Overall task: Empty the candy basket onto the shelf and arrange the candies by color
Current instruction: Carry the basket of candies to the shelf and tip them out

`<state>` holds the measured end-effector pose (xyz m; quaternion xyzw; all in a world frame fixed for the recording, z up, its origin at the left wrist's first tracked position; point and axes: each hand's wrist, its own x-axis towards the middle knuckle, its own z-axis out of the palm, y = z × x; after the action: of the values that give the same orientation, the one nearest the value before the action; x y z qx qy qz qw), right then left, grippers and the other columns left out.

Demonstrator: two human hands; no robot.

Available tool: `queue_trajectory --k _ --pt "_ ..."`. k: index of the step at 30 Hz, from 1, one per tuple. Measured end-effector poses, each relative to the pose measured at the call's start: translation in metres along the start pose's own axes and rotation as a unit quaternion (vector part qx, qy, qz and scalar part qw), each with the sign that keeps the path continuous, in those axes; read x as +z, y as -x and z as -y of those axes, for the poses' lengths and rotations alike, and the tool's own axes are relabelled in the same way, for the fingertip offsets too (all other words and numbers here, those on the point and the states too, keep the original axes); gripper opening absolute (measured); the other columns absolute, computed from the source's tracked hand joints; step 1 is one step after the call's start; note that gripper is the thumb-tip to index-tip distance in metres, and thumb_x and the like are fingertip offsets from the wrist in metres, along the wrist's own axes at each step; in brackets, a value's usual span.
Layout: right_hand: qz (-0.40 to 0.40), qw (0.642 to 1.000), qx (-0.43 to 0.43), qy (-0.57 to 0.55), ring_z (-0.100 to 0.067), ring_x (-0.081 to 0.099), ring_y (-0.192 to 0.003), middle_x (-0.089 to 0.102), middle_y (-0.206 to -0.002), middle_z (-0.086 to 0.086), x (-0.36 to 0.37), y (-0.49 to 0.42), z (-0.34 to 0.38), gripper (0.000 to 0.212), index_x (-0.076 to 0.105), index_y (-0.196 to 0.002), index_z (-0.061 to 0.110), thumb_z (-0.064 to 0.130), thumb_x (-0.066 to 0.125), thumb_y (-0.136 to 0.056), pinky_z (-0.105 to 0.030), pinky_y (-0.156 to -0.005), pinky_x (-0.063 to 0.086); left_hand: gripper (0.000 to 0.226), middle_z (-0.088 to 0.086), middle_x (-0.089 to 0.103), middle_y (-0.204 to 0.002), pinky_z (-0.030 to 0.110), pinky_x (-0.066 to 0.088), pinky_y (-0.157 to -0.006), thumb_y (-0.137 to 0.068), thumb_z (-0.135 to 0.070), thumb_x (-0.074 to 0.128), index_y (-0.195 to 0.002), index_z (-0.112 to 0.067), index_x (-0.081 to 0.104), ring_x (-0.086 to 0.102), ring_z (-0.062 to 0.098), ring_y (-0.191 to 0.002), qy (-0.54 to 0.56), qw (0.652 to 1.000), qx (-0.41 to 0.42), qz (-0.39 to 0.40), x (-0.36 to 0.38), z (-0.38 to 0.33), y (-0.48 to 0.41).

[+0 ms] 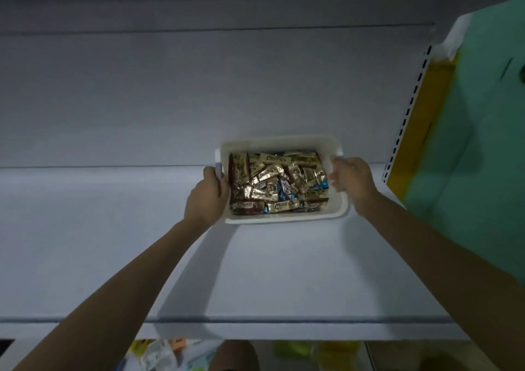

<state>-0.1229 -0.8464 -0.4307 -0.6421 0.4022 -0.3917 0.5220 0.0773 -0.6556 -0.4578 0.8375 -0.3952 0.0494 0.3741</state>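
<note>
Here we are, basket (284, 217) sitting flat on the white shelf (113, 242), packed with candies (277, 184) in mixed gold, brown and blue wrappers. Our left hand (207, 197) grips the left rim. Our right hand (350, 183) is at the right wall, too blurred to tell if it's clamped. We want both sides firm, and a slow tip toward the back so nothing skids off.
</note>
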Motion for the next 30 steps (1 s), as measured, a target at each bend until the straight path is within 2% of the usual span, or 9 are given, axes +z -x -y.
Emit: queue_trajectory --k 4,8,12,16,19,21,23,26,30 --pt "0.078 0.962 0.184 -0.187 -0.014 0.046 -0.058 0.051 -0.068 -0.004 0.007 -0.007 0.026 0.045 0.053 -0.086 0.012 0.057 0.048 -0.09 -0.025 -0.06 0.04 0.022 -0.001 0.05 -0.069 0.03 0.033 -0.047 -0.103 -0.029 0.033 -0.107 -0.008 0.035 0.05 0.019 -0.055 -0.016 1.0 0.01 -0.007 0.005 0.012 -0.006" --pt "0.089 0.959 0.215 -0.163 -0.01 0.03 -0.051 0.037 -0.059 0.001 0.02 -0.017 0.023 0.055 0.044 -0.074 0.021 0.076 0.044 -0.08 -0.021 -0.053 0.031 0.025 0.007 0.056 -0.075 0.04 0.046 -0.058 -0.103 -0.03 0.03 -0.108 -0.006 0.034 0.058 0.035 -0.066 -0.018 1.0 0.018 -0.006 0.008 0.019 -0.009" --pt "0.035 0.951 0.231 -0.202 -0.008 0.026 -0.046 0.038 -0.047 0.006 0.029 -0.022 0.018 0.043 0.045 -0.074 0.025 0.067 0.058 -0.076 -0.019 -0.045 0.025 0.028 0.013 0.062 -0.087 0.045 0.052 -0.064 -0.102 -0.037 0.029 -0.108 -0.01 0.034 0.061 0.037 -0.073 0.013 1.0 0.008 0.004 0.008 0.023 -0.013" --pt "-0.019 0.948 0.186 -0.256 -0.007 0.025 -0.045 0.038 -0.048 0.008 0.04 -0.017 0.002 0.034 0.048 -0.067 0.023 0.053 0.061 -0.076 -0.019 -0.044 0.023 0.041 0.005 0.053 -0.106 0.03 0.043 -0.066 -0.099 -0.038 0.045 -0.123 -0.005 0.042 0.057 0.025 -0.093 0.104 0.994 -0.012 0.033 0.008 0.023 -0.009" --pt "-0.046 0.942 0.136 -0.304 -0.006 0.029 -0.045 0.041 -0.044 0.01 0.046 -0.012 -0.007 0.03 0.052 -0.063 0.023 0.048 0.056 -0.081 -0.017 -0.04 0.024 0.044 -0.003 0.054 -0.117 0.012 0.042 -0.066 -0.101 -0.032 0.044 -0.139 -0.012 0.033 0.058 0.014 -0.098 0.261 0.958 -0.067 0.096 0.009 0.018 -0.001" --pt "-0.059 0.94 0.123 -0.312 -0.008 0.035 -0.046 0.045 -0.046 0.007 0.046 -0.012 -0.007 0.033 0.052 -0.06 0.023 0.049 0.058 -0.079 -0.017 -0.042 0.03 0.042 -0.003 0.06 -0.111 0.016 0.045 -0.076 -0.101 -0.036 0.037 -0.133 -0.01 0.044 0.059 0.018 -0.105 0.397 0.902 -0.123 0.116 0.008 0.013 0.001" --pt "-0.067 0.937 0.12 -0.32 -0.016 0.043 -0.055 0.05 -0.057 0.0 0.047 -0.013 -0.008 0.034 0.052 -0.059 0.021 0.052 0.064 -0.069 -0.023 -0.056 0.038 0.047 0.003 0.061 -0.113 0.018 0.044 -0.088 -0.103 -0.041 0.018 -0.119 -0.014 0.054 0.056 0.021 -0.11 0.48 0.854 -0.17 0.109 0.002 0.007 0.003" --pt "-0.063 0.93 0.093 -0.35 -0.009 0.034 -0.039 0.041 -0.043 0.006 0.047 -0.008 -0.012 0.038 0.046 -0.048 0.022 0.035 0.056 -0.082 -0.019 -0.044 0.032 0.071 0.008 0.034 -0.154 0.04 0.025 -0.113 -0.095 -0.064 0.002 -0.148 -0.027 0.032 0.031 0.031 -0.141 0.487 0.84 -0.192 0.142 0.001 0.009 -0.001" --pt "-0.043 0.914 0.082 -0.395 -0.002 0.039 -0.035 0.045 -0.041 0.01 0.046 -0.003 -0.014 0.027 0.053 -0.06 0.021 0.024 0.052 -0.087 -0.013 -0.036 0.033 0.087 0.013 0.029 -0.156 0.05 0.022 -0.115 -0.088 -0.076 0.011 -0.153 -0.019 0.022 0.029 0.034 -0.142 0.498 0.82 -0.229 0.163 -0.005 0.004 -0.012"
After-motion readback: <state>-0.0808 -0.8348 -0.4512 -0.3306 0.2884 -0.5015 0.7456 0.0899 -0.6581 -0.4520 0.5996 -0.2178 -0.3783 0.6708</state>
